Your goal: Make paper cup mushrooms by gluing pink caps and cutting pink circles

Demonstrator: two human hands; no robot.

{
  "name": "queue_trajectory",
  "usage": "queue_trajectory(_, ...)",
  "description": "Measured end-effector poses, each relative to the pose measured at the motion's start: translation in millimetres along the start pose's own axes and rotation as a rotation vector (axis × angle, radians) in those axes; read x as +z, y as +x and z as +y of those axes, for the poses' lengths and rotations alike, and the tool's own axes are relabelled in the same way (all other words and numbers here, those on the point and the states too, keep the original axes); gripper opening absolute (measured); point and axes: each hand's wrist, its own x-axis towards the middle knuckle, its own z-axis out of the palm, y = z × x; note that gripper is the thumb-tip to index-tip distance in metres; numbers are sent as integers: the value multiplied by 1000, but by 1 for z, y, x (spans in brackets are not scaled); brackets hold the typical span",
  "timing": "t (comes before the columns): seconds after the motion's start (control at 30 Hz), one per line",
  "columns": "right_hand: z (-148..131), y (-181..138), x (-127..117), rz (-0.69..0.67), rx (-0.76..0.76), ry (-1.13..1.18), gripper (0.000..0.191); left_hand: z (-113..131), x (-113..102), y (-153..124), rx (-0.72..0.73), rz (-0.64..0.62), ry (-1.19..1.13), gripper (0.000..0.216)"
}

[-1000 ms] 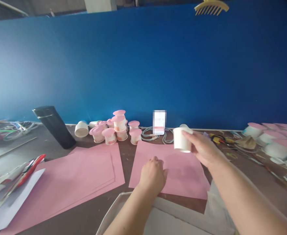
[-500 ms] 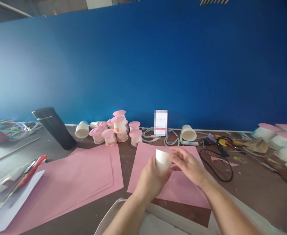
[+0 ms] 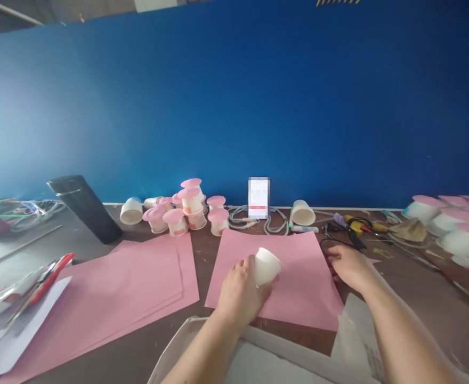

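Head view, the only one we have. Our left hand (image 3: 240, 290) is wrapped around a white cup (image 3: 268, 266), fingers on its side, over the pink sheet (image 3: 298, 288) in front of us. The cup tilts to the right; we cannot tell whether it touches the sheet. A side grip, we judge, leaves the upper end uncovered and lets one hand carry it.

Our right hand (image 3: 350, 266) is low at the sheet's right edge, fingers bent downward, near a black cord (image 3: 357, 241). We cannot tell whether the fingers pinch anything; their tips are partly hidden.

More pink sheets (image 3: 138, 277) lie overlapped to the left, perhaps so that one lies apart for the hands. At the back, pink-topped cups (image 3: 176, 221) stand clustered, some stacked, likely to save table (image 3: 205, 256) space. A plain cup (image 3: 303, 213) lies on its side by the wall (image 3: 234, 106). The dark bottle (image 3: 86, 210) stands left of the cluster, seemingly out of the hands' way.
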Motion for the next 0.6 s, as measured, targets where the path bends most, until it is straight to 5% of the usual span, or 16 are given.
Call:
queue_trajectory(0.2,-32,-10,-15,-221,186,144,27,1,-1,-1,2,-15,14,51)
queue_trajectory(0.6,-34,-9,-4,-257,24,-163,23,2,-1,-2,14,-16,47,54)
